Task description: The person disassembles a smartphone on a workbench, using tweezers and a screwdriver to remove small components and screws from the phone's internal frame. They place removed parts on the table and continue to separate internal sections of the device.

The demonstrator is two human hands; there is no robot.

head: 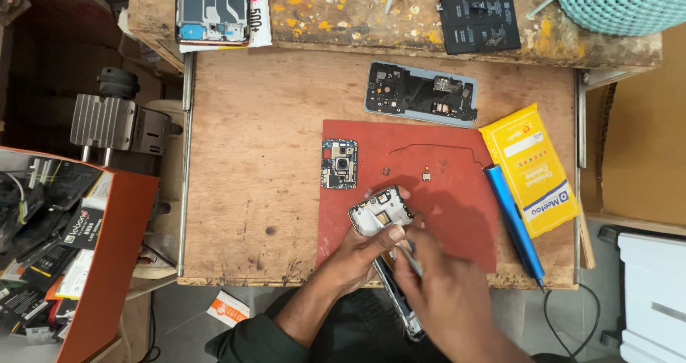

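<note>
Seen from above, two bare hands work at the near edge of a worn wooden desk (250,156). The left hand (361,252) is curled around an opened phone (382,213), thumb and fingers gripping the sides of its top end. The right hand (446,291) sits just beside it, nearer the viewer, pinching a thin metal tool (409,257) whose tip meets the phone near its lower part.

The phone lies between the two hands, its exposed top end raised over a red work mat (436,191). Its long axis runs on a slant, from upper left over the mat down to lower right, where its far end passes under the right hand and beyond the desk edge.

On the mat, just left of the phone, lies a small circuit board (339,163) with a camera lens. A tiny loose part (426,176) and a thin dark cable (436,148) rest farther up the mat. Along the mat's right edge lies a blue pen-shaped screwdriver (513,220), and beside that a yellow packet (530,168). Beyond the mat sits a pale blue phone back cover (420,95), inside facing up.

A paint-spattered plank (343,9) at the far side carries another stripped phone frame (212,9) and a black battery (479,23). An orange box (107,263) of spare parts stands on the left.
</note>
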